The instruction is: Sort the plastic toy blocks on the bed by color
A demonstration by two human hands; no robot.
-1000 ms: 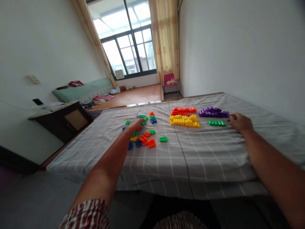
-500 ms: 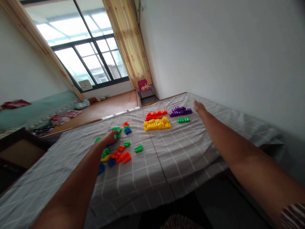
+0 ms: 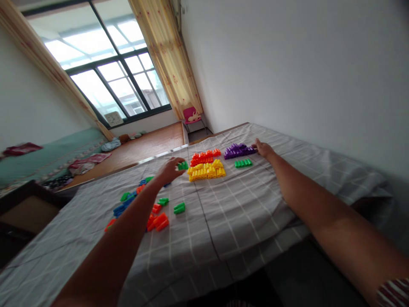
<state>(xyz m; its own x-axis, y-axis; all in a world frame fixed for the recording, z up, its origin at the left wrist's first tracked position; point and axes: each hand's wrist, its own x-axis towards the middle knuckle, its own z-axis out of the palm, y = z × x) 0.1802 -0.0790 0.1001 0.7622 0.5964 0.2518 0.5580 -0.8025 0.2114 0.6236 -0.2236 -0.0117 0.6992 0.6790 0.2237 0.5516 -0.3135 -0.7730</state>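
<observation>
My left hand point(image 3: 172, 167) is closed on a green block point(image 3: 182, 165) made of joined tubes, just left of the stacked yellow blocks point(image 3: 206, 170). Behind the yellow ones lie stacked orange blocks point(image 3: 204, 157). At the right end of the purple blocks point(image 3: 238, 151), my right hand point(image 3: 263, 149) rests with its thumb and fingers apart and nothing visible in it. In front of the purple pile sits a short row of green blocks point(image 3: 243, 163). Loose orange blocks point(image 3: 159, 222) and blue blocks point(image 3: 119, 209) are scattered around my left forearm, which hides some of them.
A grey checked cloth point(image 3: 198, 238) covers the table. One green block point(image 3: 179, 208) lies apart near the middle. The white wall point(image 3: 297, 76) runs along the right. Beyond the table stand a pink chair point(image 3: 191, 115) and a window point(image 3: 121, 72).
My left hand has moved from the scattered blocks rightward and away from me, carrying the green block. My right hand has come in to the purple blocks' right end.
</observation>
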